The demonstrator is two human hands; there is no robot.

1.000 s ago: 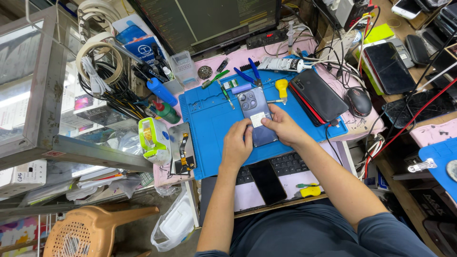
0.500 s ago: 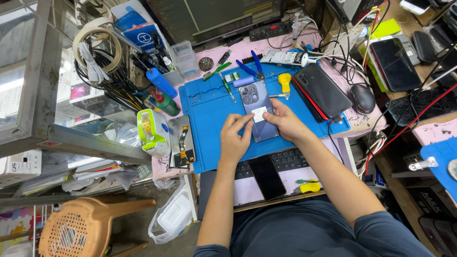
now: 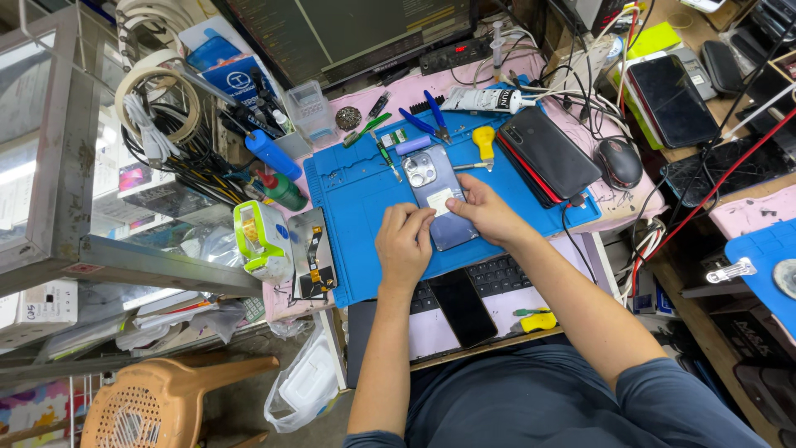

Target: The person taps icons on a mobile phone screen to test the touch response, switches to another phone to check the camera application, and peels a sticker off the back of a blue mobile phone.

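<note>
Fingers (image 3: 414, 217) of the left hand (image 3: 404, 246) are curled and press down on the near left edge of a blue-grey phone (image 3: 439, 197), which lies back-up with its camera cluster toward the far side of the counter (image 3: 580, 236). Those of the right hand (image 3: 489, 212) lie flatter, tips resting on the phone's right side beside a small white label (image 3: 439, 202) stuck to its back; whether either hand pinches the label cannot be told, and neither hand lifts the phone. It lies near the middle of a blue work mat (image 3: 356, 191) that covers most of the counter. Just beyond the phone, toward the far edge, sit a yellow-handled screwdriver (image 3: 483, 143), blue-handled pliers (image 3: 431, 116) and a white tube (image 3: 479, 100). At the mat's right edge lies a stack of dark phones (image 3: 547, 153), with a black mouse (image 3: 619, 163) just beside it. At the left edge lie a detached screen part (image 3: 312, 253) and a white and green device (image 3: 259, 239). At the near edge, in front of the person, a keyboard (image 3: 497, 278) carries a black phone (image 3: 462, 305) and a second yellow-handled tool (image 3: 535, 319).
</note>
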